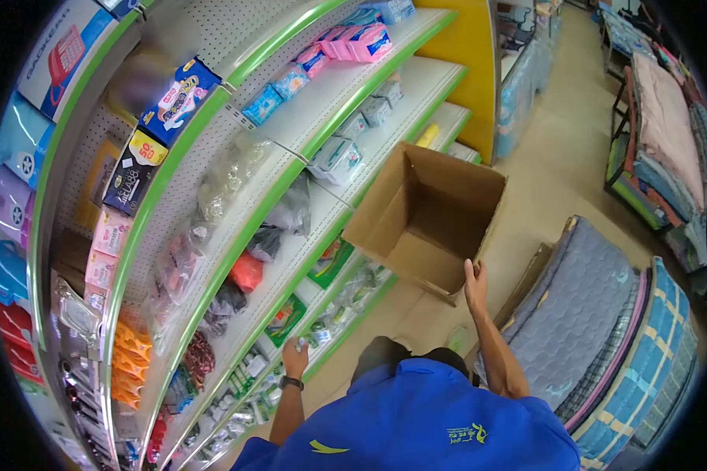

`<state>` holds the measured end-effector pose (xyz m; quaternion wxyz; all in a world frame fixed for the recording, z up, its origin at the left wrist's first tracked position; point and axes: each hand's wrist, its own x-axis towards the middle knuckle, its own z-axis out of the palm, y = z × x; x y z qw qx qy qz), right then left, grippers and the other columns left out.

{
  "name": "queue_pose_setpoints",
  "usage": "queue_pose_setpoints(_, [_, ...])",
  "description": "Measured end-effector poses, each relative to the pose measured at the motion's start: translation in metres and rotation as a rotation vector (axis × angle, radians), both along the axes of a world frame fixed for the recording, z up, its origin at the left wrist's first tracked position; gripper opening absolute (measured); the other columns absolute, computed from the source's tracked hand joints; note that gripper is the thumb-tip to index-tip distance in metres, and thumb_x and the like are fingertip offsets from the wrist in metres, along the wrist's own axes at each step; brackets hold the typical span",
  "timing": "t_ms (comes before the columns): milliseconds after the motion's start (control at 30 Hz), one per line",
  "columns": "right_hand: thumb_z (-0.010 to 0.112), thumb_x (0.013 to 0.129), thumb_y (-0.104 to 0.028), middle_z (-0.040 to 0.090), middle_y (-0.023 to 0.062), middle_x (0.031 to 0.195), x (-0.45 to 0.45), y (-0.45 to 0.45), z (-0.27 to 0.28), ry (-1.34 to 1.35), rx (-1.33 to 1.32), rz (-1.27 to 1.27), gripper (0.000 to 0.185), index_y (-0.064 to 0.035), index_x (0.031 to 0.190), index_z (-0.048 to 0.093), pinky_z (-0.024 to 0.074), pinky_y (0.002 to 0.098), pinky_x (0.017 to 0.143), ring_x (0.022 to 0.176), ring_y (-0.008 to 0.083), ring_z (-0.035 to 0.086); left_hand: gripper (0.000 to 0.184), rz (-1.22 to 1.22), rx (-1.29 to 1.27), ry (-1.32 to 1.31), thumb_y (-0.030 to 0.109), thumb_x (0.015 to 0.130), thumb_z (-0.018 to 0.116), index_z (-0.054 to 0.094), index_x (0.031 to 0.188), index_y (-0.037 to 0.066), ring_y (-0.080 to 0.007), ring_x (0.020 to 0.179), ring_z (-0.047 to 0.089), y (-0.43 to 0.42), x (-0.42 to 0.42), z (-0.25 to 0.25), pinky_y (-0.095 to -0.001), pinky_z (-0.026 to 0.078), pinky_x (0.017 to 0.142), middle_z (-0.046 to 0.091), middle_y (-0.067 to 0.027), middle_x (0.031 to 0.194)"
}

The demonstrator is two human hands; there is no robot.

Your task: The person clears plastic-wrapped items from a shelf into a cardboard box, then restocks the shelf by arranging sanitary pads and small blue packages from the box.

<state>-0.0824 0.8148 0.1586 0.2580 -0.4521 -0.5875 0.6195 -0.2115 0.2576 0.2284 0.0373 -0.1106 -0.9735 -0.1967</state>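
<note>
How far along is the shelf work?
Looks done: pink packs lined up on a shelf. In hand: right hand holds the box, no contents visible; left hand's grip unclear. Probably left: grey bags to tidy, bare shelf to fill.

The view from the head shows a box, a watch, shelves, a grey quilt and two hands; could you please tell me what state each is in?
Cardboard box: open, upper side uncovered, nothing visible inside.
Right hand: holding the box's near edge.
Left hand: fingers bent; contents unclear.
Watch: worn on the left wrist.
Shelves: partly stocked.
Grey quilt: folded.
</note>
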Motion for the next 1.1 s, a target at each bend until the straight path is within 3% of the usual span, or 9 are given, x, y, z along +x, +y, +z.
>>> queue_pose_setpoints(67, [0.062, 0.1, -0.035, 0.052, 0.0289, 0.141, -0.021, -0.007, -0.019, -0.11, 0.171, 0.005, 0.07, 0.0062, 0.149, 0.035, 0.043, 0.0433, 0.107, 0.133, 0.0397, 0.051, 0.052, 0.047, -0.06, -0.033, 0.018, 0.088, 0.073, 0.058, 0.129, -0.009, -0.0449, 0.125, 0.056, 0.028, -0.021, 0.074, -0.0471, 0.042, 0.109, 0.059, -0.0299, 0.133])
queue_pose_setpoints(133, [0.061, 0.099, -0.021, 0.038, 0.0323, 0.155, -0.036, -0.015, -0.041, -0.228, 0.335, -0.064, 0.067, 0.0082, 0.152, 0.03, 0.0299, 0.0446, 0.119, 0.145, 0.0459, 0.036, 0.053, 0.1, -0.03, 0.294, 0.015, 0.09, 0.07, 0.053, 0.133, -0.011, -0.0461, 0.129, 0.052, 0.037, -0.049, 0.109, -0.0481, 0.039, 0.111, 0.054, -0.0303, 0.14])
queue_pose_setpoints(233, [0.057, 0.097, -0.011, 0.038, 0.0349, 0.154, -0.038, -0.016, -0.036, -0.238, 0.257, -0.062, 0.064, 0.009, 0.151, 0.03, 0.03, 0.0452, 0.119, 0.144, 0.0474, 0.037, 0.056, 0.001, -0.01, 0.585, 0.016, 0.093, 0.067, 0.047, 0.139, -0.009, -0.0461, 0.135, 0.046, 0.061, -0.087, 0.188, -0.051, 0.037, 0.113, 0.045, -0.0288, 0.151])
queue_pose_setpoints(333, [0.052, 0.095, -0.005, 0.05, 0.0382, 0.139, -0.034, -0.017, 0.0, -0.243, 0.225, -0.009, 0.055, 0.0097, 0.146, 0.036, 0.0384, 0.047, 0.111, 0.132, 0.0501, 0.048, 0.06, 0.027, -0.067, 0.736, 0.018, 0.094, 0.066, 0.043, 0.143, -0.008, -0.0455, 0.137, 0.044, 0.067, -0.129, 0.23, -0.0524, 0.035, 0.115, 0.041, -0.0279, 0.153])
queue_pose_setpoints(467, [0.049, 0.094, -0.004, 0.06, 0.0369, 0.124, -0.028, -0.018, 0.023, -0.356, 0.274, 0.012, 0.048, 0.0083, 0.14, 0.043, 0.0456, 0.0503, 0.1, 0.118, 0.0513, 0.057, 0.063, 0.082, -0.076, 0.853, 0.021, 0.095, 0.065, 0.041, 0.146, -0.007, -0.0458, 0.142, 0.038, 0.063, -0.182, 0.251, -0.0529, 0.03, 0.118, 0.035, -0.0274, 0.158])
queue_pose_setpoints(600, [0.049, 0.091, -0.003, 0.065, 0.0324, 0.116, -0.028, -0.017, 0.013, -0.275, 0.502, 0.002, 0.045, 0.0058, 0.135, 0.049, 0.048, 0.0506, 0.095, 0.109, 0.0499, 0.062, 0.065, 0.079, -0.033, 0.876, 0.025, 0.097, 0.062, 0.038, 0.15, -0.006, -0.0449, 0.147, 0.031, 0.058, -0.219, 0.24, -0.0546, 0.024, 0.121, 0.028, -0.0278, 0.162])
queue_pose_setpoints(700, [0.05, 0.09, -0.003, 0.065, 0.0306, 0.117, -0.032, -0.02, 0.017, -0.339, 0.437, -0.032, 0.044, 0.0052, 0.133, 0.052, 0.048, 0.0497, 0.096, 0.109, 0.0492, 0.062, 0.062, 0.116, -0.15, 0.9, 0.025, 0.099, 0.058, 0.039, 0.15, -0.004, -0.0424, 0.148, 0.031, 0.051, -0.241, 0.219, -0.0552, 0.024, 0.121, 0.029, -0.0266, 0.162])
queue_pose_setpoints(867, [0.052, 0.087, -0.008, 0.068, 0.0304, 0.113, -0.033, -0.021, 0.025, -0.383, 0.358, -0.061, 0.037, 0.005, 0.121, 0.061, 0.0498, 0.0495, 0.094, 0.112, 0.0471, 0.064, 0.052, 0.07, -0.142, 0.909, 0.023, 0.099, 0.058, 0.048, 0.144, -0.002, -0.04, 0.149, 0.033, 0.052, -0.236, 0.223, -0.0552, 0.023, 0.121, 0.034, -0.0237, 0.161])
queue_pose_setpoints(1100, [0.055, 0.087, -0.011, 0.069, 0.0306, 0.11, -0.041, -0.03, 0.045, -0.507, 0.343, -0.083, 0.035, 0.0052, 0.117, 0.062, 0.0501, 0.0498, 0.093, 0.108, 0.0478, 0.065, 0.035, 0.057, -0.11, 0.916, 0.02, 0.1, 0.056, 0.061, 0.128, 0.0, -0.036, 0.145, 0.041, 0.045, -0.24, 0.216, -0.0542, 0.025, 0.121, 0.044, -0.0224, 0.155])
